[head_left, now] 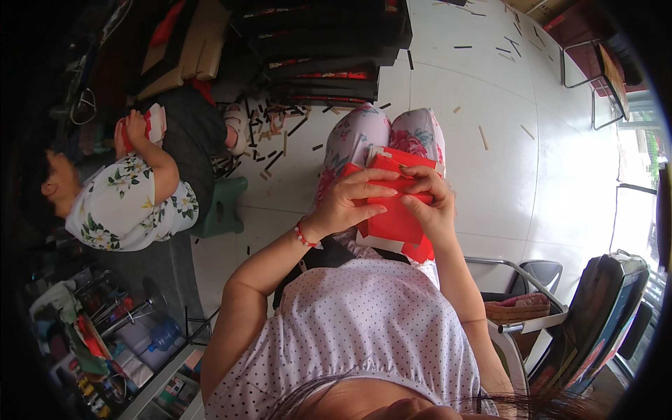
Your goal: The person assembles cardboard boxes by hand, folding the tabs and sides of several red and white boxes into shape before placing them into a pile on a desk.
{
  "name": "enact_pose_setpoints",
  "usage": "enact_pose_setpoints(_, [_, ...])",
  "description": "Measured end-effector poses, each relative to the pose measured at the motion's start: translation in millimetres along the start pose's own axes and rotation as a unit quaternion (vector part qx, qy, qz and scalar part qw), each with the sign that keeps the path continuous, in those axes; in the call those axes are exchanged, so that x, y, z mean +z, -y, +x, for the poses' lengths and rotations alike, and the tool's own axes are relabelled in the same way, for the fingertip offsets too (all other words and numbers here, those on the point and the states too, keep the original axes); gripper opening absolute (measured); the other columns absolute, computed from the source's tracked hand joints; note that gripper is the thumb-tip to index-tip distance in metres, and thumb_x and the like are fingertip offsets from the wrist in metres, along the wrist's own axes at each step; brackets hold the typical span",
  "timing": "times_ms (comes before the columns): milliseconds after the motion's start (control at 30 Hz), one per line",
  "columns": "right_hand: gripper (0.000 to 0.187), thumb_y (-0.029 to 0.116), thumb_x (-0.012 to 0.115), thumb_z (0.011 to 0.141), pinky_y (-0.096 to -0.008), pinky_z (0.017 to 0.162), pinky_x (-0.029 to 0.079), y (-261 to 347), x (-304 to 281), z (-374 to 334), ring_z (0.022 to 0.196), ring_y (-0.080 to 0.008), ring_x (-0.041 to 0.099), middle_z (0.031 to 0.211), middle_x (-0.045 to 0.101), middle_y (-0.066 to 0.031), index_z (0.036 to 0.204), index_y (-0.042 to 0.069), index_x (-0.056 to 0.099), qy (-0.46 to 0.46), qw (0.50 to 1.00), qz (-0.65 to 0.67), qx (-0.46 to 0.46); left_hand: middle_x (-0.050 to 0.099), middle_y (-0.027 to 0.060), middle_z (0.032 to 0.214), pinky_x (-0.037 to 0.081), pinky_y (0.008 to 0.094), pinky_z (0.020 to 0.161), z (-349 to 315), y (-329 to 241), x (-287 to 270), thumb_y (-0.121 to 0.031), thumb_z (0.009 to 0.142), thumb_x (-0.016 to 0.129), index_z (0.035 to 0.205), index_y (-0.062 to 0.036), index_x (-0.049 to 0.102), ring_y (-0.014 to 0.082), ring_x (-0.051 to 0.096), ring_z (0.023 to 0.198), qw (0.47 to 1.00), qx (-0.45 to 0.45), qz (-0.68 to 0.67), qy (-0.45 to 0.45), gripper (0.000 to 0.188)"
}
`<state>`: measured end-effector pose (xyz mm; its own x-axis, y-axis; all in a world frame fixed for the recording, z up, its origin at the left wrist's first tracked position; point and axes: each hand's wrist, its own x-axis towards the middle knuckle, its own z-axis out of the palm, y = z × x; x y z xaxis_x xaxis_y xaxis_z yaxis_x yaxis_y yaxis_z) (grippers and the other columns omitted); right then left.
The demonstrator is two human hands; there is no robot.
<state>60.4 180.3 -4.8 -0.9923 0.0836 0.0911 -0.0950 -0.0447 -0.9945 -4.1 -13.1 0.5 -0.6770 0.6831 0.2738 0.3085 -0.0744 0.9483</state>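
Observation:
A flat, bright red folded card (388, 222) lies above my lap, held between both hands. My left hand (355, 194), with a red and white beaded bracelet at the wrist, is closed on its left side, fingertips resting on the red surface. On the opposite side my right hand (430, 199) grips the card, thumb on top and fingers bent over the far edge. More red and white pieces show beneath it and near my right wrist; whether they are separate sheets cannot be made out. My knees (358, 133) in flowered trousers are under the work.
Dark stacked boards (322, 59) stand ahead. Black and tan strips (269, 129) litter the pale floor. At left a co-worker (133, 196) sits on a green stool (222, 206), holding red and white pieces. A metal-framed chair (518, 269) and a basket (518, 308) are at right.

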Motion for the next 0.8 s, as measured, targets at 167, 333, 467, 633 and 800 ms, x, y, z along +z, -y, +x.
enact_pose_setpoints(167, [0.011, 0.003, 0.07, 0.076, -0.0321, 0.094, 0.039, -3.2, -0.2, 3.5, 0.112, -0.0204, 0.051, 0.114, 0.056, -0.008, 0.084, 0.0, 0.062, -0.015, 0.996, 0.074, 0.043, 0.058, 0.01, 0.118, 0.045, 0.0313, 0.09, 1.7, 3.9, -2.8, -0.004, 0.077, 0.068, 0.101, -0.0046, 0.066, 0.022, 0.055, 0.108, 1.0, -0.005, 0.001, -0.001, 0.025])
enact_pose_setpoints(333, [0.029, 0.016, 0.061, 0.085, -0.0367, 0.1, 0.035, -6.5, -4.8, 11.3, 0.119, -0.0227, 0.046, 0.122, 0.052, -0.01, 0.11, 0.001, 0.056, -0.021, 0.989, 0.146, -0.016, 0.063, 0.009, 0.109, 0.045, 0.0309, 0.09, 11.1, 4.7, -5.3, -0.006, 0.081, 0.065, 0.101, -0.0031, 0.066, 0.0201, 0.058, 0.103, 0.994, -0.013, -0.082, -0.074, 0.02])
enact_pose_setpoints(467, [0.045, 0.019, 0.054, 0.086, -0.0396, 0.104, 0.031, 11.2, -13.2, 17.4, 0.126, -0.0259, 0.04, 0.133, 0.045, -0.0125, 0.127, 0.002, 0.047, -0.013, 0.983, 0.18, -0.026, 0.063, 0.0102, 0.108, 0.047, 0.0313, 0.089, 17.9, 3.2, -4.8, -0.015, 0.09, 0.057, 0.107, -0.0012, 0.062, 0.0189, 0.059, 0.1, 0.897, -0.181, -0.369, -0.162, 0.023])
enact_pose_setpoints(633, [0.082, -0.004, 0.062, 0.058, -0.045, 0.107, 0.027, 29.1, -27.7, 20.0, 0.136, -0.0337, 0.026, 0.146, 0.028, -0.0162, 0.136, 0.009, 0.04, 0.092, 0.973, -0.165, -0.13, 0.063, 0.0088, 0.105, 0.049, 0.03, 0.085, 22.4, 1.9, -11.1, -0.022, 0.093, 0.053, 0.109, -0.0002, 0.06, 0.0155, 0.061, 0.097, 0.785, -0.33, -0.504, -0.144, 0.028])
enact_pose_setpoints(800, [0.079, 0.008, 0.073, 0.06, -0.0428, 0.103, 0.033, 33.0, -13.0, 19.6, 0.13, -0.0338, 0.036, 0.138, 0.04, -0.0157, 0.133, 0.007, 0.043, 0.087, 0.938, -0.3, -0.151, 0.059, 0.0093, 0.114, 0.047, 0.0328, 0.088, 19.5, -1.9, -3.1, -0.038, 0.096, 0.044, 0.117, -0.0033, 0.054, 0.0172, 0.056, 0.105, 0.779, -0.358, -0.502, -0.117, 0.042])
